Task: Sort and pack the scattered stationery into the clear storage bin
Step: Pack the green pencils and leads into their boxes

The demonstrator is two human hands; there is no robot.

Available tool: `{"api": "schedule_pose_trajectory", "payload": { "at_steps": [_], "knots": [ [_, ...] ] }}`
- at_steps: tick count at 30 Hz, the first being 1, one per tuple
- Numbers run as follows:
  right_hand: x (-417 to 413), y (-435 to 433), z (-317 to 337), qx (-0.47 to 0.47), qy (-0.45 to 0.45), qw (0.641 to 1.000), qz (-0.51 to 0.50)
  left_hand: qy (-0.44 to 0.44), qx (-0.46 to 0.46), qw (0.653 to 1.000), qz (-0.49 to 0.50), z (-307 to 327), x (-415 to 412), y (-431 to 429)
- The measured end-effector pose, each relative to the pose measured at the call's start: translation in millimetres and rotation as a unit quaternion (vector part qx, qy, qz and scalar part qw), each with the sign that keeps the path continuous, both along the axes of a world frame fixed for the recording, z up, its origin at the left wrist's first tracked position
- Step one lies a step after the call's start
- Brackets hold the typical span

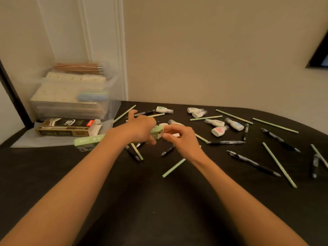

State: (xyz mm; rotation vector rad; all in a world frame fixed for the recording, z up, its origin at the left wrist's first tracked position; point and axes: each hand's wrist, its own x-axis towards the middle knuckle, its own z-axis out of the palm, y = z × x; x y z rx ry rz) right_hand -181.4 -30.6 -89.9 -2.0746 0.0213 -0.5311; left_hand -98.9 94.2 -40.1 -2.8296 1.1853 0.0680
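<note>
left grip [140, 127] curls round the green pencil box [88, 141] near its open end, right grip [179, 139] pinches the flap, over the bench [159, 201]; clear storage bin [114, 105] back left. best steady the mouth, slide green pencils [279, 165] in lengthwise

surface: black table [159, 201] | on it: green sticks [279, 165], black pens [253, 163], clear bin [113, 107]

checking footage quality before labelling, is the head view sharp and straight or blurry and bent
Head view: dim warm light, soft overall; the far edge of the table bows from wide-angle distortion; the left hand and right hand on the green box are slightly smeared.
</note>
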Motion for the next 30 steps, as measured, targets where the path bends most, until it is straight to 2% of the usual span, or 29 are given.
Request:
{"api": "schedule_pose_trajectory", "payload": {
  "at_steps": [3, 7, 13, 15, 17, 19, 21, 22, 24, 30],
  "knots": [
    [-17, -8, -3, -0.014, 0.001, 1.000, -0.003, 0.041, -0.017, 0.999, -0.018, 0, -8, -11],
    [-31, -16, -2, 0.022, 0.006, 1.000, 0.018, 0.039, -0.012, 0.999, -0.022, -2, -16, -20],
    [-28, -23, -7, 0.013, 0.024, 0.999, 0.028, 0.052, -0.014, 0.998, -0.027, -7, -18, -25],
    [-25, -26, -8, 0.100, 0.040, 0.994, 0.026, 0.039, -0.038, 0.998, -0.018, -7, -21, -26],
    [-23, -31, -10, 0.246, 0.066, 0.966, 0.044, 0.010, -0.099, 0.995, -0.009, -8, -24, -26],
    [-23, -36, -11, 0.397, 0.079, 0.912, 0.065, -0.013, -0.181, 0.983, -0.022, -12, -24, -23],
    [-23, -40, -14, 0.508, 0.080, 0.854, 0.074, -0.013, -0.258, 0.963, -0.072, -18, -25, -20],
    [-22, -42, -15, 0.534, 0.081, 0.837, 0.081, -0.007, -0.284, 0.954, -0.098, -21, -26, -20],
    [-21, -43, -18, 0.538, 0.093, 0.832, 0.099, -0.010, -0.309, 0.943, -0.126, -27, -28, -22],
    [-16, -45, -22, 0.516, 0.123, 0.840, 0.115, -0.075, -0.290, 0.953, -0.040, -39, -28, -34]
  ]
}}
